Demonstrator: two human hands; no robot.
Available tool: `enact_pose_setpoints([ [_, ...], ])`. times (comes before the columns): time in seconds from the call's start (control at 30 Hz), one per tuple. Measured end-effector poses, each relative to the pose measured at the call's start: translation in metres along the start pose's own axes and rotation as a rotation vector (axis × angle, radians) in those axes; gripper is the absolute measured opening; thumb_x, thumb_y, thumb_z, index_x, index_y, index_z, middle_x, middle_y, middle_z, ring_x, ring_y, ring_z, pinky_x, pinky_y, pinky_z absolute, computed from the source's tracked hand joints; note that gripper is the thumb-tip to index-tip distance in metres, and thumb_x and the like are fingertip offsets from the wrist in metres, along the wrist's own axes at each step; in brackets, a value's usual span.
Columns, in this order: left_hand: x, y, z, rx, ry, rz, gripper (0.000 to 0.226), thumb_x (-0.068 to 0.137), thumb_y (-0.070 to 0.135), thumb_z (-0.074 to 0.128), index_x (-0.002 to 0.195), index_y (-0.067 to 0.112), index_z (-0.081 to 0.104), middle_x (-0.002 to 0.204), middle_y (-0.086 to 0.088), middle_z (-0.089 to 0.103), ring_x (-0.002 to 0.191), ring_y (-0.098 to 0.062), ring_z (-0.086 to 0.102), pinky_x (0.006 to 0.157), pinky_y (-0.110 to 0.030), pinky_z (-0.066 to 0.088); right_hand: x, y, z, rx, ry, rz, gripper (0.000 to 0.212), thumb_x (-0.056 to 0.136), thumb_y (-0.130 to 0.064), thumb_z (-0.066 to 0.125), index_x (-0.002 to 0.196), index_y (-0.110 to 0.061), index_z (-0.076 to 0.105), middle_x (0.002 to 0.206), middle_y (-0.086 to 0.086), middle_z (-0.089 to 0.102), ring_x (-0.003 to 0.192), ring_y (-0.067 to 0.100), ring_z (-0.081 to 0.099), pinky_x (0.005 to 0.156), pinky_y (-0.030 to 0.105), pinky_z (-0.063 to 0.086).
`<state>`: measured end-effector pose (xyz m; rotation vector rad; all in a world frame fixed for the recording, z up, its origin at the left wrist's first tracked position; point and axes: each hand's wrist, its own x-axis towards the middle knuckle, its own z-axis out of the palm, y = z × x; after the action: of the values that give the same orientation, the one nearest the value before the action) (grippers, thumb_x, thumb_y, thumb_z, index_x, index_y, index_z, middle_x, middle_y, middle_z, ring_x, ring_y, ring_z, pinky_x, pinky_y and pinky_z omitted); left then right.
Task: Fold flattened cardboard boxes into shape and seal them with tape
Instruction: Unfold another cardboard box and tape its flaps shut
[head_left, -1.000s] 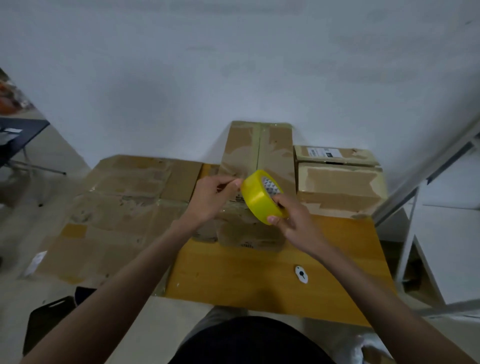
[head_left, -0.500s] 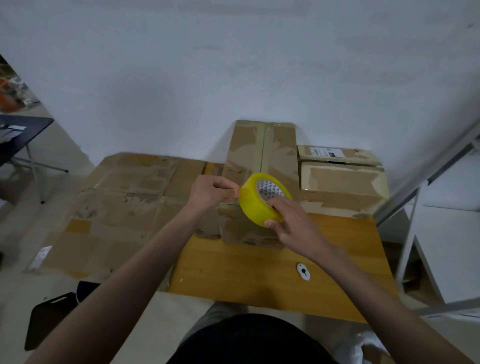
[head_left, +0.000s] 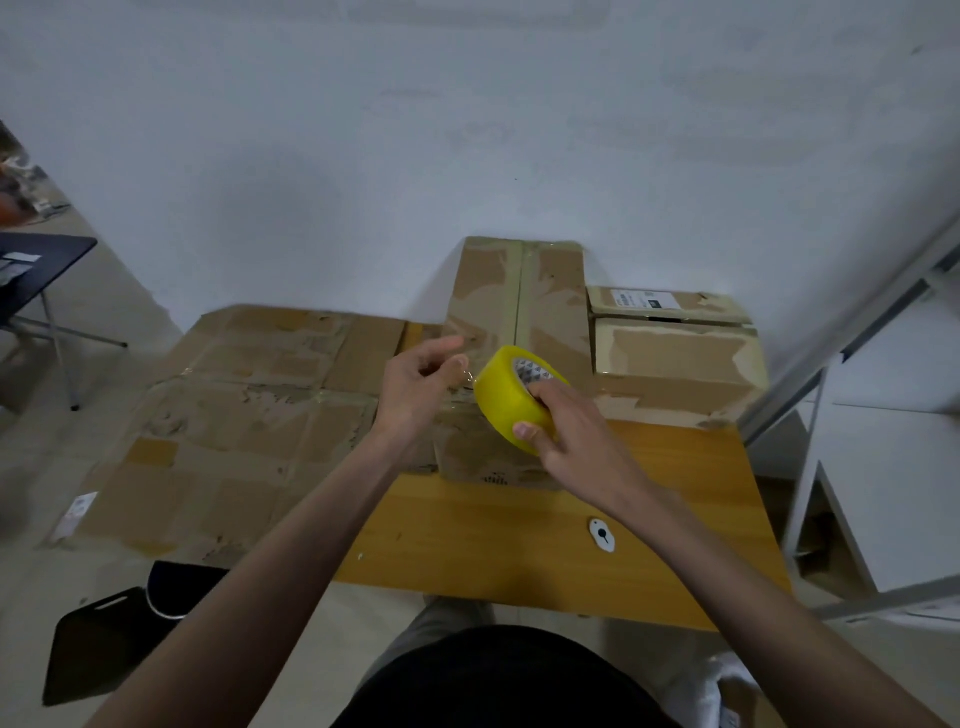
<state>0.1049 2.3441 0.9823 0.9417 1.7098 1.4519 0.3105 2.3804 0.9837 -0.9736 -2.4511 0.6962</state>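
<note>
The right hand (head_left: 566, 436) grips the yellow tape roll (head_left: 511, 397), fingers curled through its core and thumb on the outer face, holding it just above the small box (head_left: 483, 452) on the wooden table (head_left: 519, 545). The left hand (head_left: 415, 389), beside the roll, pinches the tape's loose end between thumb and fingertips. Behind the small box stand two more boxes (head_left: 670, 364); flattened cardboard (head_left: 249, 410) lies left of the table.

A wooden table (head_left: 467, 545) stands against a white wall (head_left: 467, 130), with a small white oval tag (head_left: 602, 534) (a black mark on it) lying near its front edge. A dark table (head_left: 36, 260) stands far left, a black bag (head_left: 104, 639) on the floor, white shelving (head_left: 883, 415) at right.
</note>
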Motion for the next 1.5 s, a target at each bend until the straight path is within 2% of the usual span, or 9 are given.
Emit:
enact_pose_setpoints([
  [0.23, 0.014, 0.001, -0.009, -0.019, -0.103, -0.313, 0.029, 0.078, 0.035, 0.084, 0.088, 0.009, 0.077, 0.076, -0.004, 0.072, 0.077, -0.018, 0.065, 0.086, -0.034, 0.057, -0.004, -0.004, -0.002, -0.212, 0.022, -0.113, 0.036, 0.097, -0.026, 0.060, 0.128, -0.007, 0.054, 0.122, 0.007, 0.055, 0.113, 0.024, 0.047, 0.086, 0.027, 0.027],
  [0.43, 0.008, 0.007, -0.004, -0.079, -0.016, -0.237, 0.005, 0.082, 0.016, 0.080, 0.084, 0.012, 0.077, 0.068, 0.002, 0.070, 0.065, -0.011, 0.062, 0.060, -0.017, 0.051, -0.005, -0.006, -0.002, -0.108, -0.040, -0.035, 0.035, 0.101, -0.033, 0.052, 0.130, -0.013, 0.051, 0.124, 0.003, 0.052, 0.113, 0.020, 0.045, 0.086, 0.029, 0.030],
  [0.57, 0.019, 0.012, -0.035, -0.070, 0.144, -0.177, 0.031, 0.091, 0.005, 0.060, 0.066, 0.022, 0.067, 0.069, 0.005, 0.064, 0.066, -0.013, 0.059, 0.062, -0.019, 0.051, -0.010, 0.009, -0.010, 0.042, -0.025, 0.144, 0.033, 0.102, -0.038, 0.048, 0.124, -0.015, 0.054, 0.105, -0.002, 0.054, 0.095, 0.016, 0.051, 0.069, 0.021, 0.034],
  [0.7, 0.030, 0.019, -0.067, -0.108, 0.048, -0.070, 0.006, 0.093, 0.012, 0.067, 0.088, 0.008, 0.070, 0.087, -0.005, 0.068, 0.081, -0.013, 0.064, 0.077, -0.024, 0.055, -0.019, 0.028, -0.017, 0.078, -0.046, 0.141, 0.032, 0.101, -0.035, 0.050, 0.124, -0.013, 0.057, 0.107, 0.003, 0.058, 0.094, 0.017, 0.054, 0.072, 0.026, 0.038],
  [0.8, 0.024, 0.019, -0.042, 0.026, -0.070, -0.020, 0.006, 0.090, 0.009, 0.070, 0.091, 0.008, 0.076, 0.088, -0.002, 0.076, 0.080, -0.009, 0.070, 0.073, -0.019, 0.057, -0.014, 0.024, -0.017, 0.121, -0.049, 0.085, 0.035, 0.102, -0.040, 0.048, 0.126, -0.015, 0.056, 0.110, 0.002, 0.059, 0.098, 0.015, 0.054, 0.077, 0.030, 0.040],
  [1.03, 0.022, 0.011, -0.011, 0.144, -0.355, -0.139, 0.040, 0.089, 0.041, 0.071, 0.109, 0.007, 0.076, 0.099, -0.009, 0.077, 0.094, -0.019, 0.074, 0.086, -0.028, 0.058, 0.001, 0.012, -0.018, 0.148, -0.034, -0.056, 0.032, 0.098, -0.039, 0.047, 0.120, -0.018, 0.057, 0.104, -0.006, 0.055, 0.096, 0.000, 0.049, 0.075, 0.017, 0.035],
  [1.17, 0.028, 0.014, -0.015, 0.093, -0.335, -0.184, 0.038, 0.081, 0.036, 0.080, 0.104, 0.006, 0.077, 0.095, -0.012, 0.077, 0.092, -0.022, 0.074, 0.085, -0.031, 0.060, 0.002, 0.017, -0.016, 0.145, -0.018, -0.070, 0.030, 0.099, -0.040, 0.046, 0.121, -0.021, 0.055, 0.105, -0.021, 0.049, 0.099, -0.006, 0.047, 0.077, 0.019, 0.031],
  [1.33, 0.031, 0.020, -0.010, 0.075, -0.270, -0.207, 0.019, 0.079, 0.020, 0.083, 0.093, 0.007, 0.079, 0.084, -0.010, 0.077, 0.074, -0.014, 0.073, 0.070, -0.021, 0.059, 0.006, 0.025, -0.014, 0.098, -0.045, -0.082, 0.034, 0.099, -0.041, 0.046, 0.124, -0.020, 0.054, 0.113, -0.014, 0.047, 0.100, 0.002, 0.044, 0.084, 0.027, 0.032],
  [1.5, 0.032, 0.020, 0.002, 0.161, -0.192, -0.126, 0.007, 0.089, 0.006, 0.072, 0.083, 0.009, 0.076, 0.074, -0.007, 0.072, 0.064, -0.009, 0.065, 0.064, -0.021, 0.056, 0.014, 0.023, -0.015, 0.120, -0.041, -0.041, 0.040, 0.099, -0.050, 0.041, 0.126, -0.023, 0.053, 0.105, -0.015, 0.052, 0.096, -0.005, 0.048, 0.078, 0.019, 0.032],
])
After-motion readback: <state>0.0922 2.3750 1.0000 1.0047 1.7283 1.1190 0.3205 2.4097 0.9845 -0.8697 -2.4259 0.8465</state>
